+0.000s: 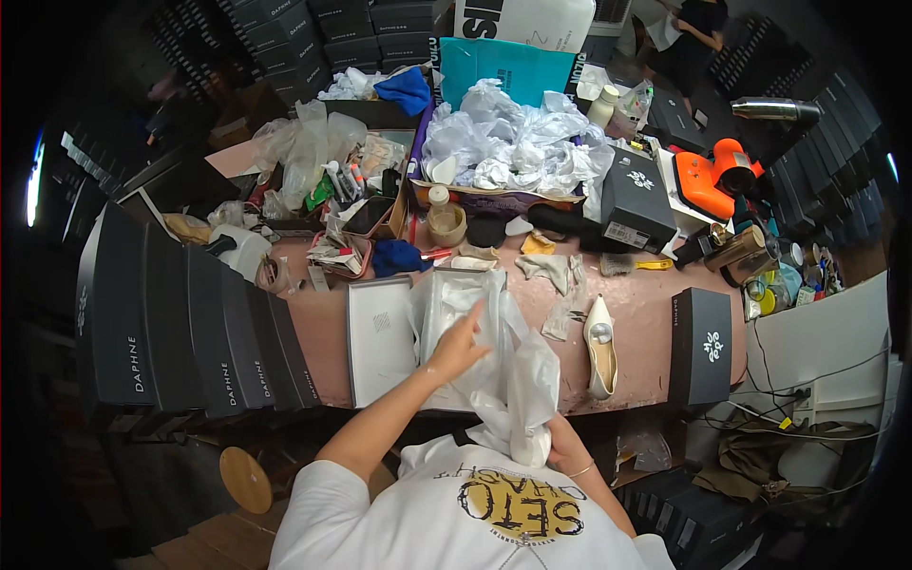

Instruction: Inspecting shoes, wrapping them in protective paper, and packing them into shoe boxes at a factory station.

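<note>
wrap [534, 375] is gripped by the right hand [567, 445]; left hand [459, 351], loose and seemingly empty, is over the open box [464, 274], probably set close for easy reach.

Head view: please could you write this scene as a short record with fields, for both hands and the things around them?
Left hand: index finger extended, above white sheets; touching or not, cannot tell
Right hand: at a whitish wrapping, partly hidden by it
Shoe: white, pointed toe, lying right of the sheets, toe away from the person
Open lid: pale inside, left of the sheets
Closed box: dark, right of the shoe
Table: pink
Behind: crumpled white paper, heaped in a carton
</note>
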Action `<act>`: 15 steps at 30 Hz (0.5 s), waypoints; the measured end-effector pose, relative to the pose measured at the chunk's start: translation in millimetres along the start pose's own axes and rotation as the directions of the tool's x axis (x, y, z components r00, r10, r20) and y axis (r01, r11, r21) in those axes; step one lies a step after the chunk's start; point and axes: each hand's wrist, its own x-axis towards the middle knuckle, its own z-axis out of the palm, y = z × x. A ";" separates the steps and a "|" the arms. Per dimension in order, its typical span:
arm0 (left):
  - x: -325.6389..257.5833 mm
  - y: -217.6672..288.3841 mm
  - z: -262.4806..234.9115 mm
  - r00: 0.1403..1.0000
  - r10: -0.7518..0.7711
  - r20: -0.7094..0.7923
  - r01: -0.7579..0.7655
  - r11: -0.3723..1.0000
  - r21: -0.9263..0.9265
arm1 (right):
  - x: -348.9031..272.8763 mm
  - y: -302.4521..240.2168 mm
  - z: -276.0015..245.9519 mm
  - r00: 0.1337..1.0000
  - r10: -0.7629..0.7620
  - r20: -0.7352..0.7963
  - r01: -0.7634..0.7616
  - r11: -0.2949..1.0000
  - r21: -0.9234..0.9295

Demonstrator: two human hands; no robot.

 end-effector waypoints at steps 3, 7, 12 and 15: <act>64.1 -106.6 33.6 0.947 -0.037 -0.319 0.116 0.965 0.235 | -9.5 -8.3 -10.1 0.993 -0.116 0.031 0.115 0.993 0.020; 78.7 -101.5 25.2 0.945 -0.177 -0.274 0.188 0.982 0.016 | -24.7 -27.7 -3.1 0.958 -0.283 -0.049 0.273 0.950 -0.153; 22.3 5.7 -115.8 0.863 -0.109 -0.493 -0.072 0.940 -0.334 | 21.4 -49.9 40.4 0.958 -0.255 0.135 0.282 0.926 -0.250; 1.0 40.7 -158.3 0.798 0.111 -0.592 -0.298 0.927 -0.228 | 103.0 -21.9 62.6 0.983 -0.104 0.153 0.180 0.725 -0.665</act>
